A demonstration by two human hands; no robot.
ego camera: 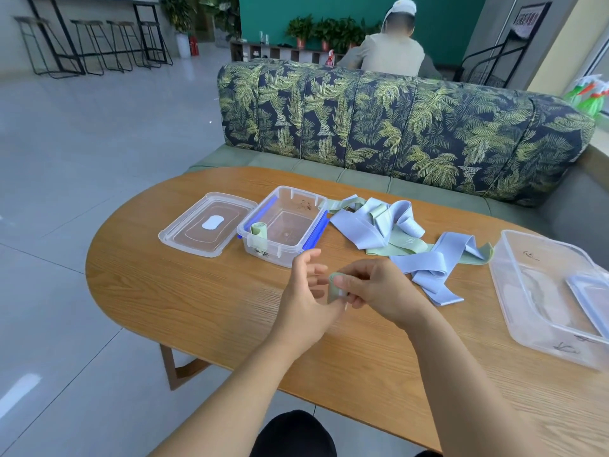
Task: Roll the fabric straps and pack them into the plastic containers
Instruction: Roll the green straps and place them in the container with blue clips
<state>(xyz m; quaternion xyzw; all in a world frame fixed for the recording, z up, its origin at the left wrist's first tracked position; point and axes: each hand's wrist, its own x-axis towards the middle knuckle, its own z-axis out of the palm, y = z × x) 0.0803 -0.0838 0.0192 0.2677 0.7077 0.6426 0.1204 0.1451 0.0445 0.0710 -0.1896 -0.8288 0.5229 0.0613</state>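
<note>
wooden table (197, 308): right hand (379, 288) pinches a rolled green strap (333, 286).

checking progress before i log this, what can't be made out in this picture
Head view: green roll, mostly covered by the right hand; its tightness is hidden.
Head view: right container, cut off by the right edge; contents blurred through its wall.
Head view: strap pile, overlapping, so no count; its print is too small to read.

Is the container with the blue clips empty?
No, one rolled green strap lies inside the container, in its near-left corner.
</note>
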